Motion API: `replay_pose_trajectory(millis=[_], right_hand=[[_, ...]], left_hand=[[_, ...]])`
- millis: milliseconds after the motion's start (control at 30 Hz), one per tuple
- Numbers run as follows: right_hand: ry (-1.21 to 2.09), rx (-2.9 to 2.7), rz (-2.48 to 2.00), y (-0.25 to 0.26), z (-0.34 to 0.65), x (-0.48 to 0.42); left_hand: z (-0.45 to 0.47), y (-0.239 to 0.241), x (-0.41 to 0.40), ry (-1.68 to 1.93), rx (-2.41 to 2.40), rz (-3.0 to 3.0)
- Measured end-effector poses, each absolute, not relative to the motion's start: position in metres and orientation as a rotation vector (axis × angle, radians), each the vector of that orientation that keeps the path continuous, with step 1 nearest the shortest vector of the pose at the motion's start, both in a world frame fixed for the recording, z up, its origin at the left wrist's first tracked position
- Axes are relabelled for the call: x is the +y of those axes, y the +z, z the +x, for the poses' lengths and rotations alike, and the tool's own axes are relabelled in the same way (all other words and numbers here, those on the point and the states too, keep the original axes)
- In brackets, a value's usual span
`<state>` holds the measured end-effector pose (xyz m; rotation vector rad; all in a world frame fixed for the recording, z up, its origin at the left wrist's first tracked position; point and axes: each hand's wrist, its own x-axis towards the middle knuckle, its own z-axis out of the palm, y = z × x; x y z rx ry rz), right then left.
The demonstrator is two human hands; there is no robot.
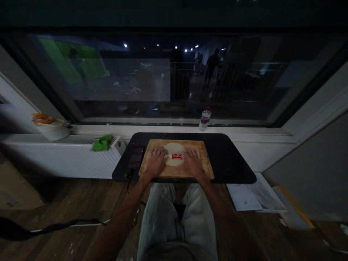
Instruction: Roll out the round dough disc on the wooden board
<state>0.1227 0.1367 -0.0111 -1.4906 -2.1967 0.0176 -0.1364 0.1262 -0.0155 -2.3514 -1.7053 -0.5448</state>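
Observation:
A round, flat sheet of dough [174, 148] lies on a wooden cutting board [156, 173]. Across it rests a short, thin rolling pin [176, 156] with a red wrapper around its middle. My left hand [157, 159] lies over the pin's left end, fingers stretched forward. Over the right end is my right hand [192, 161], palm down, with its fingers spread and pale flour on them. Both hands hide the ends of the pin, and the dough's side edges are partly covered.
The board sits on a black tabletop [231, 159], with a dark phone [136, 156] and cable at left. A water bottle [204, 119] stands on the windowsill. A green cloth [102, 143] and white bowl [56, 129] rest by the radiator [81, 159]. Papers [244, 197] lie on the floor.

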Motion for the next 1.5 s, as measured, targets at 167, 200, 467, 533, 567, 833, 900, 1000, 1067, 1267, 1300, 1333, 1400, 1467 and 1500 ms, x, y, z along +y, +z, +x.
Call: replay_pose_trajectory(millis=[167, 200, 467, 533, 567, 833, 900, 1000, 1067, 1267, 1300, 1333, 1400, 1467, 1500], right_hand=[[-0.047, -2.211, -1.591, -0.005, 0.115, 0.148], [-0.061, -2.203, -1.609, -0.004, 0.114, 0.15], [-0.146, -2.134, -1.684, 0.001, 0.104, 0.18], [-0.158, -2.127, -1.68, 0.003, 0.103, 0.19], [-0.161, -2.123, -1.684, 0.004, 0.102, 0.196], [-0.191, -2.137, -1.687, 0.013, 0.098, 0.234], [-0.176, -2.138, -1.691, 0.016, 0.098, 0.241], [-0.129, -2.159, -1.699, 0.023, 0.096, 0.252], [-0.093, -2.174, -1.716, 0.027, 0.095, 0.258], [-0.021, -2.194, -1.762, 0.032, 0.093, 0.282], [-0.019, -2.191, -1.761, 0.032, 0.093, 0.285], [-0.019, -2.187, -1.759, 0.033, 0.092, 0.289], [-0.018, -2.184, -1.754, 0.034, 0.092, 0.295], [-0.014, -2.187, -1.754, 0.035, 0.092, 0.298], [-0.011, -2.191, -1.757, 0.036, 0.092, 0.299]], left_hand=[[-0.132, -0.012, 0.142, -0.571, -1.768, -2.281], [-0.131, -0.011, 0.145, -0.56, -1.775, -2.271], [-0.127, 0.002, 0.176, -0.523, -1.846, -2.266], [-0.125, 0.006, 0.186, -0.53, -1.889, -2.265], [-0.123, 0.007, 0.191, -0.532, -1.909, -2.266], [-0.12, 0.025, 0.221, -0.485, -1.965, -2.282], [-0.121, 0.029, 0.229, -0.461, -1.972, -2.304], [-0.122, 0.031, 0.243, -0.441, -1.98, -2.337], [-0.122, 0.032, 0.253, -0.442, -1.985, -2.349], [-0.123, 0.032, 0.276, -0.477, -1.892, -2.388], [-0.123, 0.032, 0.279, -0.485, -1.855, -2.404], [-0.123, 0.033, 0.282, -0.49, -1.83, -2.414], [-0.124, 0.035, 0.288, -0.485, -1.805, -2.428], [-0.124, 0.037, 0.292, -0.458, -1.813, -2.436], [-0.124, 0.037, 0.293, -0.445, -1.82, -2.44]])
